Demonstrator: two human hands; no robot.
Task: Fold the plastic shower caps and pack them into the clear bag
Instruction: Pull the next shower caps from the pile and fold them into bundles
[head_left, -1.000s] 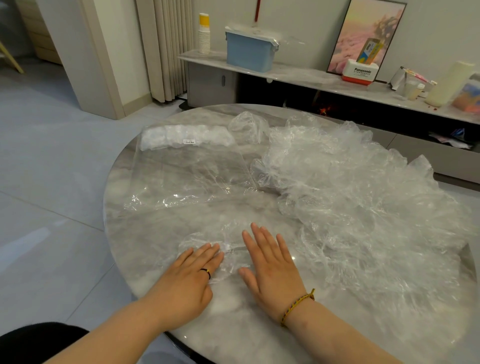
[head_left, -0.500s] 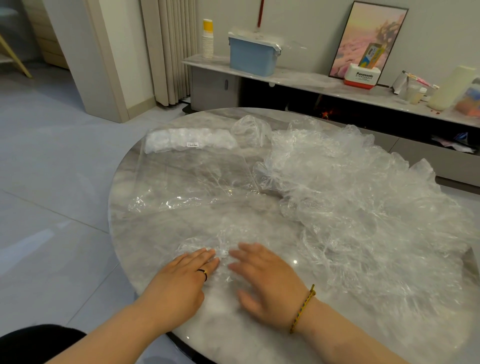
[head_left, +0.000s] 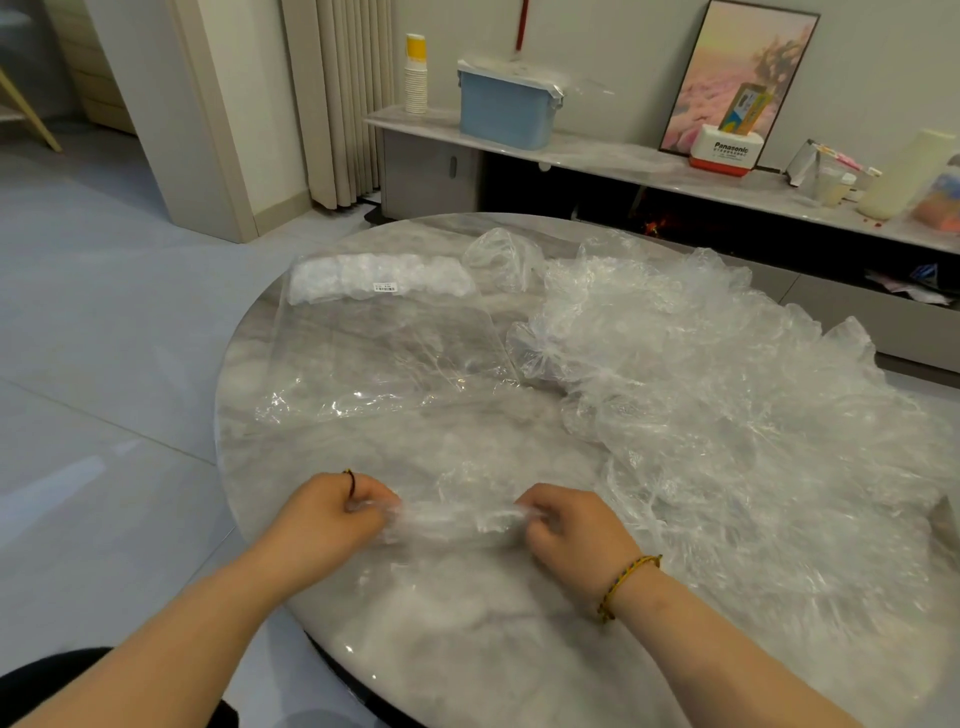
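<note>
A gathered clear shower cap (head_left: 452, 519) stretches as a narrow strip between my two hands near the table's front edge. My left hand (head_left: 327, 517) pinches its left end and my right hand (head_left: 571, 530) pinches its right end. A big loose heap of shower caps (head_left: 727, 405) covers the right half of the round marble table (head_left: 467, 649). The clear bag (head_left: 384, 353) lies flat at the back left, with a row of folded white caps (head_left: 374, 278) packed at its far end.
The table's left edge drops to a grey tiled floor (head_left: 104, 389). Behind the table runs a low shelf with a blue box (head_left: 506, 106), a stack of paper cups (head_left: 415, 78), a framed picture (head_left: 743, 78) and small items.
Both hands lay flat on a cap on the table before. They have since closed on its two ends and gathered it into a strip held between them.
</note>
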